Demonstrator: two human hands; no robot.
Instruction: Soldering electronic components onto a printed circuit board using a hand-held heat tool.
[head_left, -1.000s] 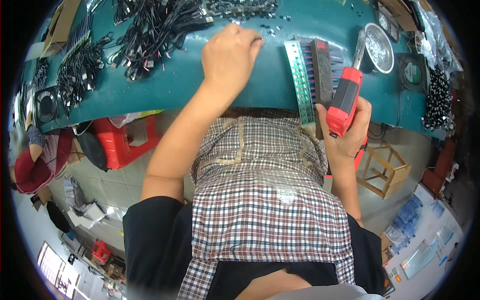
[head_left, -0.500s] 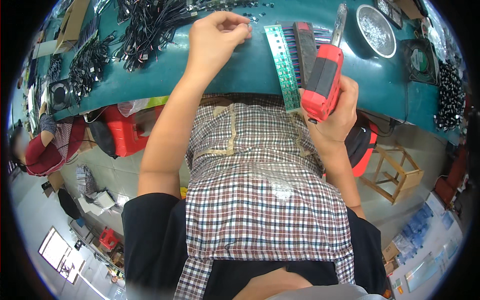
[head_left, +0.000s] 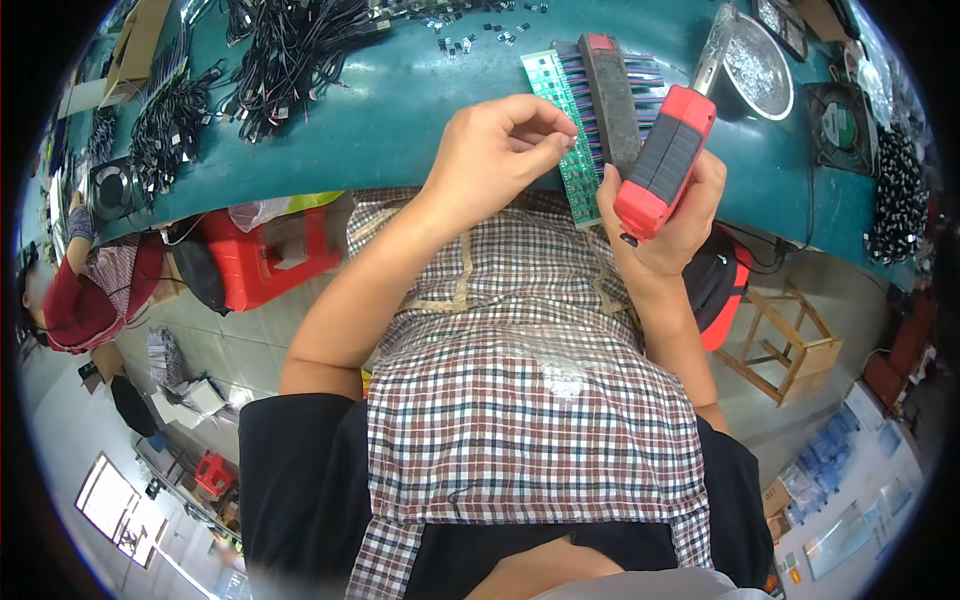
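Head view looks down on a person in a checked apron (head_left: 520,400) who sits at a teal green surface (head_left: 400,110). The left hand (head_left: 500,150) is closed in a pinch: thumb and forefinger press together on a very small dark part (head_left: 568,143), too small to tell its kind. This pinch is just beside the left edge of a long green circuit board strip (head_left: 560,120), which lies on the surface and reaches over its near edge. On the strip rests a row of pink and purple wires (head_left: 640,100) with a dark grey bar (head_left: 610,95) across them. The right hand (head_left: 665,215) grips a red and grey electric screwdriver (head_left: 665,160), fingers wrapped around the body; its metal tip (head_left: 715,50) points away from the person, over the surface and close to the wire row. Near the tip stands a round metal bowl with small silver parts (head_left: 760,65). At the far left of the surface lie bundles of black cables (head_left: 280,55), and small dark components (head_left: 470,30) are scattered beyond the strip. A black square fan (head_left: 840,115) lies at the right. Under the surface stands a red plastic stool (head_left: 270,260), and another person in a red top (head_left: 80,300) sits at the left.
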